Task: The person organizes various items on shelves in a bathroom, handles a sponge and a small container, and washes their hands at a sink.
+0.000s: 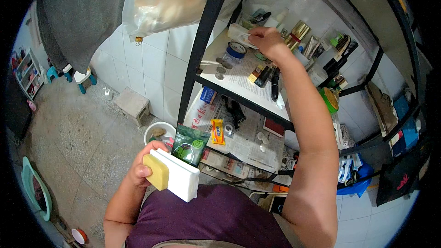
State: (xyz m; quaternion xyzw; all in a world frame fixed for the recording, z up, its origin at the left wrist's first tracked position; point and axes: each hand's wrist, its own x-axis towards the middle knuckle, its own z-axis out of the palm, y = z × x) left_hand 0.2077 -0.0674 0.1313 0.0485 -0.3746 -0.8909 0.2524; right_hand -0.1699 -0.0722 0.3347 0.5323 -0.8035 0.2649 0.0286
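My left hand (146,168) grips a yellow block (159,174), soap or sponge, against a white rectangular block (179,174). Behind them a green printed packet (190,146) sticks up, apparently in the same grasp. My right hand (270,43) reaches over the upper shelf (224,75), its fingers pinching a white ring-shaped piece (247,40). Whether that ring belongs to the translucent white container (236,31) beside it, I cannot tell. Nearby stand a blue tape roll (236,50) and several coins (220,70). Below my wrist lie a small gold-and-black box (260,75) and a black tube (275,84).
The black-framed rack (203,51) has a newspaper-lined lower shelf (248,141) holding a yellow-orange packet (217,132). Cosmetics and a hairbrush (342,44) crowd the upper shelf's right. A stuffed plastic bag (165,3) hangs at left. On the floor are a stool (132,105) and white bucket (160,127).
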